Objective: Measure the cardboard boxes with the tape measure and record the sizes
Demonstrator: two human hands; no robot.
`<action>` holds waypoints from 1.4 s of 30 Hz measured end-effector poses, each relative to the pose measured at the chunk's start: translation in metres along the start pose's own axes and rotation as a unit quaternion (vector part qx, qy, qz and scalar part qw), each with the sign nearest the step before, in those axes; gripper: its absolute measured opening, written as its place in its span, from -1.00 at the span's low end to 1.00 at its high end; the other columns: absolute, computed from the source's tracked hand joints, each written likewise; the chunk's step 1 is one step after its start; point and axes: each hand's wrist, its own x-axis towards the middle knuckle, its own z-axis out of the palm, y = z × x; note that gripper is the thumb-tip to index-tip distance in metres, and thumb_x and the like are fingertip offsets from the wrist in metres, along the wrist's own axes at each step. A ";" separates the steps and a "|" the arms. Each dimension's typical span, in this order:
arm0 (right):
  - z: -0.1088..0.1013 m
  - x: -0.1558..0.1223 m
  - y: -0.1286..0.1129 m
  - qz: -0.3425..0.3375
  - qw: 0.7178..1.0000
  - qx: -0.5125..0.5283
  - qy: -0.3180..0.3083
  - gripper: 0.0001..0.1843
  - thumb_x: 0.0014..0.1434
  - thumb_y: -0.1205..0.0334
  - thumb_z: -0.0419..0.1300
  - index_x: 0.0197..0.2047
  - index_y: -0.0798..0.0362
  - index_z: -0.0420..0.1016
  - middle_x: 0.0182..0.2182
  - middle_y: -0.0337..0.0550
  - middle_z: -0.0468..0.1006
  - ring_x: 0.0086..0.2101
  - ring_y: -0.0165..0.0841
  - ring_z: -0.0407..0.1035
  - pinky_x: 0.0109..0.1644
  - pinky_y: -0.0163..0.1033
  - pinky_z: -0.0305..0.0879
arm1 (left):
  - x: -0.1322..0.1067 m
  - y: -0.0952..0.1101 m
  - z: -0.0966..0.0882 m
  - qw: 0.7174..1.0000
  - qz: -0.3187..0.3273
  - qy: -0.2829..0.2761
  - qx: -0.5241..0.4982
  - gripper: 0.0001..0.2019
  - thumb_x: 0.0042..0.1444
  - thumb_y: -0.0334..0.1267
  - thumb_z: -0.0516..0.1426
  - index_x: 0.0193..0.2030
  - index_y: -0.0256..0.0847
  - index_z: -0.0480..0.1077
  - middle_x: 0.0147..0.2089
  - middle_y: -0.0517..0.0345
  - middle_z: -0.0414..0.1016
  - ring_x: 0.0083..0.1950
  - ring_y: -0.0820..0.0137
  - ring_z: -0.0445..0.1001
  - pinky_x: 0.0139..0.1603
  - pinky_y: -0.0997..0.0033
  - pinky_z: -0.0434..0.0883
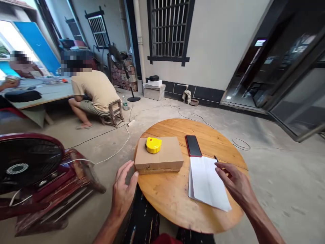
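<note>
My left hand is beside the near left corner of a brown cardboard box, its thumb and fingers spread apart. On top of that box sits a yellow tape measure. My right hand is over the right edge of folded white paper, fingers curled and thumb near the index finger. A thin black pen sticks out past those fingertips; most of it is hidden behind the hand. Beyond the paper lies a phone with a red edge, dark screen up.
Everything lies on a round wooden table. A dark red fan stands at the left on a wooden frame. Cables cross the concrete floor. A seated person leans at another table; a second person sits beyond. An open door is at right.
</note>
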 end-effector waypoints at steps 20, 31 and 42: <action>0.121 0.052 -0.176 -0.185 0.933 0.172 -0.257 -0.19 -0.03 0.04 0.36 0.27 0.06 0.29 0.17 0.05 0.44 0.15 -0.06 0.33 0.24 0.01 0.21 | 0.017 0.004 0.008 0.989 -0.105 0.005 -0.109 -0.58 0.26 -0.10 0.07 0.22 -0.16 0.32 0.21 -0.06 0.40 0.18 0.19 0.41 0.15 0.16 0.40; 0.082 -0.037 -0.129 -0.129 0.876 0.366 -0.284 -0.18 -0.06 0.00 0.43 0.23 -0.04 0.24 0.14 0.03 0.44 0.10 -0.09 0.39 0.17 -0.04 0.34 | -0.018 0.067 -0.014 0.917 -0.156 -0.186 -0.316 -0.58 0.23 0.00 0.12 0.12 -0.19 0.40 -0.03 -0.05 0.55 -0.05 0.24 0.54 -0.10 0.33 0.49; 0.078 -0.068 -0.106 -0.267 0.910 0.229 -0.219 -0.21 0.00 0.27 0.32 0.27 -0.08 0.11 0.22 0.03 0.33 0.21 -0.06 0.24 0.30 0.08 0.18 | -0.034 0.078 -0.013 0.832 -0.206 -0.278 -0.433 -0.38 0.18 0.00 0.20 0.31 -0.20 0.18 -0.02 -0.03 0.46 0.02 0.24 0.47 0.04 0.32 0.41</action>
